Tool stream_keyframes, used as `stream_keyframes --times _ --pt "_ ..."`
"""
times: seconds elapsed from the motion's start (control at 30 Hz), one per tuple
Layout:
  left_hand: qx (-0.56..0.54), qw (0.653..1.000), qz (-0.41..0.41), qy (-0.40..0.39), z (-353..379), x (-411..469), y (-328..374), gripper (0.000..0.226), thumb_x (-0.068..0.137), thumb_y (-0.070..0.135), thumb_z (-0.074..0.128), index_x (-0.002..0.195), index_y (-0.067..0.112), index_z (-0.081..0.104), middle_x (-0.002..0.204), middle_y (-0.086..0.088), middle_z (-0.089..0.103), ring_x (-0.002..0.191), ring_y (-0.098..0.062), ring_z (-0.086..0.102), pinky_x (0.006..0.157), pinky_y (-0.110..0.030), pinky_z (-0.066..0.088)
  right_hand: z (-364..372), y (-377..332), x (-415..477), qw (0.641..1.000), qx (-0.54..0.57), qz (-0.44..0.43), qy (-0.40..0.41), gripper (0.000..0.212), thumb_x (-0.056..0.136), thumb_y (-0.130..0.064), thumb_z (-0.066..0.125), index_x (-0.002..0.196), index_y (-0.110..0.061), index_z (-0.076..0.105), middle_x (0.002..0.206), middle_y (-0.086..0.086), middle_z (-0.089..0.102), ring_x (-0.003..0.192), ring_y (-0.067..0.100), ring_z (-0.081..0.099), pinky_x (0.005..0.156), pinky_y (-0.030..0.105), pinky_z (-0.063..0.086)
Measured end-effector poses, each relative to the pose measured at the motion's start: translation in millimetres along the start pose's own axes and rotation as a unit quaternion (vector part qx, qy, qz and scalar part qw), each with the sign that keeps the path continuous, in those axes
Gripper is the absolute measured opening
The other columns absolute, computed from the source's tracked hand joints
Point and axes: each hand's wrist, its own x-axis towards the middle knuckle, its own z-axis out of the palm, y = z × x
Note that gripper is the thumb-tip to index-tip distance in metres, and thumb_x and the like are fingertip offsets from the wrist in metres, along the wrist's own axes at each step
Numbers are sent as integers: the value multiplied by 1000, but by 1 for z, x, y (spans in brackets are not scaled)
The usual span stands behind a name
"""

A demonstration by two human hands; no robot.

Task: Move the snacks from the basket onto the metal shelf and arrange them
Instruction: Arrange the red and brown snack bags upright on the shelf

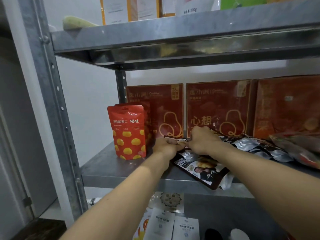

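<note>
A dark snack bag (202,168) with a printed photo lies flat on the middle metal shelf (107,168), its lower end hanging over the front edge. My left hand (167,146) and my right hand (203,140) both pinch its far top edge, close together. To the left, red chestnut bags (128,132) with yellow dots stand upright, one behind another. More dark and silver snack bags (256,146) lie in a loose pile to the right of my right hand. The basket is out of sight.
Three red boxes (218,108) stand along the back of the shelf. The upper shelf (173,37) carries orange and white packets. White pouches (186,227) lie on the lower shelf. A grey upright post (57,108) bounds the left side.
</note>
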Motion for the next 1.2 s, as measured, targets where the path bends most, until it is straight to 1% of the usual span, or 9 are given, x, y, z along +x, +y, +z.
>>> stream_keyframes --times 0.17,0.23,0.3,0.37,0.53,0.67,0.87,1.03,1.2 --pt "-16 999 45 15 -16 -7 10 32 61 -6 87 77 16 70 87 -3 71 84 -21 66 76 -24 53 -7 -8 4 996 89 26 5 24 88 -20 66 75 -9 49 91 12 56 74 25 58 62 31 48" --pt "-22 995 95 14 -22 -11 10 35 64 -12 82 75 19 69 80 1 67 79 -15 63 63 -14 51 -4 -9 5 991 129 44 10 16 85 -18 69 85 -8 57 96 10 61 79 24 59 66 30 48" --pt "-11 991 133 25 -26 -12 5 37 67 -14 79 76 21 68 82 1 66 76 -11 60 53 -7 43 3 -9 8 981 187 56 0 37 77 -19 75 108 -9 57 106 8 64 94 23 61 76 31 51" --pt "-17 987 154 41 -26 -9 0 37 68 -16 77 79 18 67 86 1 68 76 -9 61 55 -7 43 8 -11 10 970 237 63 3 55 73 -16 78 119 -10 49 111 6 62 103 23 58 80 32 50" --pt "-3 979 197 59 -19 8 -1 30 75 -21 66 88 7 61 68 8 51 47 11 50 50 -6 38 14 -13 17 954 276 62 96 53 75 -14 83 112 -12 45 99 2 49 95 21 49 75 27 39" --pt "26 972 226 62 -12 32 -3 35 75 -13 71 82 18 55 77 8 57 63 1 50 59 -7 39 20 -15 33 947 281 68 140 49 75 -18 84 107 -10 47 98 4 50 92 22 49 75 29 42" --pt "48 973 214 70 -10 58 -12 34 77 -10 68 88 17 51 94 1 61 79 -7 54 64 -5 38 33 -16 63 957 247 35 148 46 73 -19 85 95 -15 45 92 3 56 87 22 56 71 30 45" --pt "88 972 208 55 -3 75 -19 38 76 -10 63 86 24 48 104 -13 61 89 -21 56 75 -24 45 40 -18 73 970 208 50 119 56 71 -19 86 111 -6 49 95 5 49 100 29 56 73 30 43" --pt "80 977 191 49 -4 81 -24 40 77 -7 67 84 27 48 106 -11 62 94 -23 59 80 -27 48 42 -15 74 973 199 58 101 61 71 -20 86 116 -4 49 110 13 58 106 31 58 71 27 39"
